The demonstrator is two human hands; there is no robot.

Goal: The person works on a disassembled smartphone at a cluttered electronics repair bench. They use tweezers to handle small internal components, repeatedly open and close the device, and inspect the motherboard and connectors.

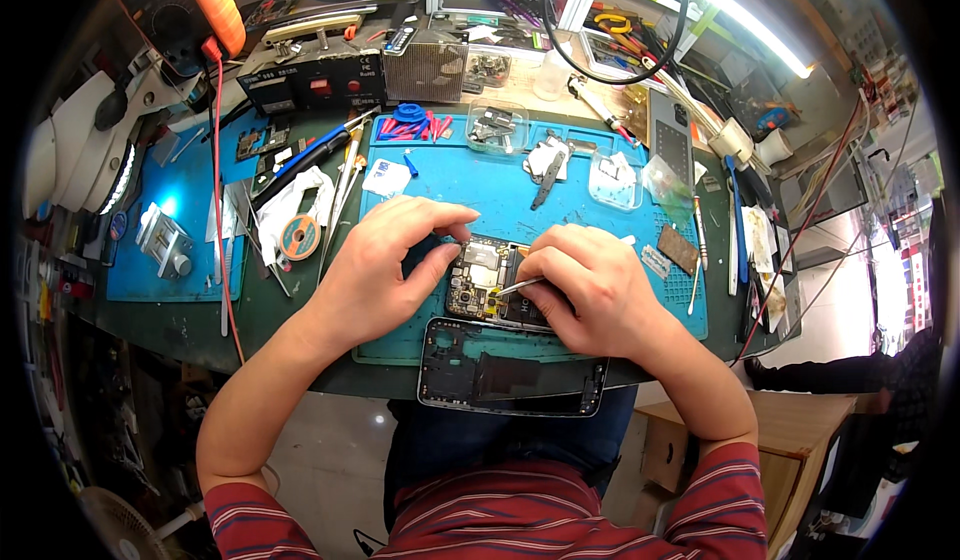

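Note:
An opened phone (482, 272) lies on the blue mat, its circuit board, camera parts and dark battery exposed. My right hand (590, 285) pinches a slim metal tool (517, 286), its tip on or just over the board's lower part; most of the tool is hidden by the fingers. At the phone's upper left corner is my left hand (395, 265), thumb and forefinger curved and apart, the thumb close to or touching the phone's edge. A separate black phone frame (460, 365) sits just below the phone, overhanging the bench's front edge.
Beyond the phone are a clear box of small parts (497, 127), a second clear box (615, 182) and a dark flex part (547, 180). A solder spool (299, 238) and a small vise (163, 243) stand left. A grey phone back (671, 135) lies right.

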